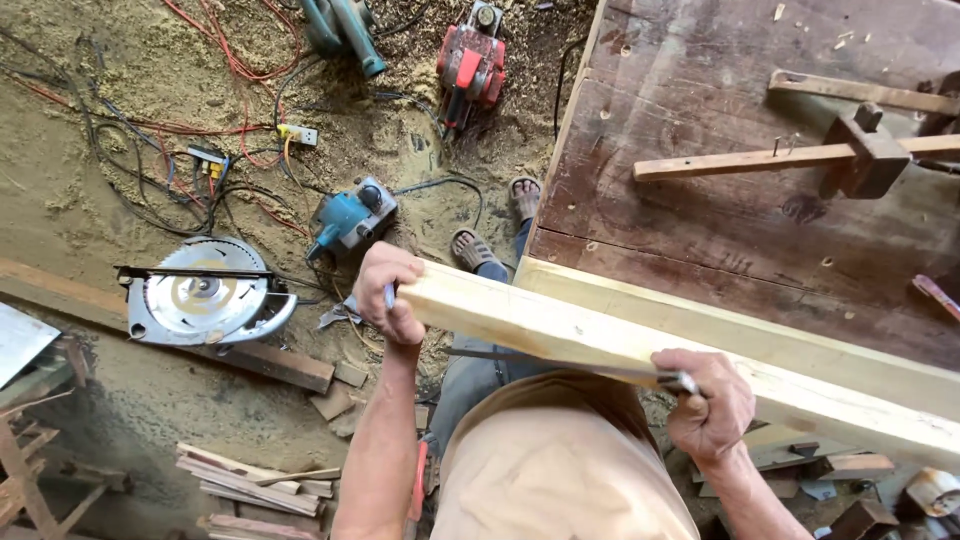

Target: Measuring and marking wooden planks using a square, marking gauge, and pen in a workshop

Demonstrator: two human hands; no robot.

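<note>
Left hand [392, 292] gripping beam [640, 345] end with pencil; right hand [712, 405] pressing metal ruler [560, 366] along beam at workbench [700, 200] front edge (marking step; next needs steady ruler).

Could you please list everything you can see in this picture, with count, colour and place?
timber beam: one, pale yellow, across the workbench edge
metal ruler: one, grey, along the beam
workbench: one, dark brown, upper right
marking gauge: one, brown, on the workbench
circular saw: one, silver, floor left
planer: one, blue, floor centre
red power tool: one, floor top
cables: several, red and black, in sawdust
left hand: grips beam end, holding a pencil
right hand: holds the ruler
</note>
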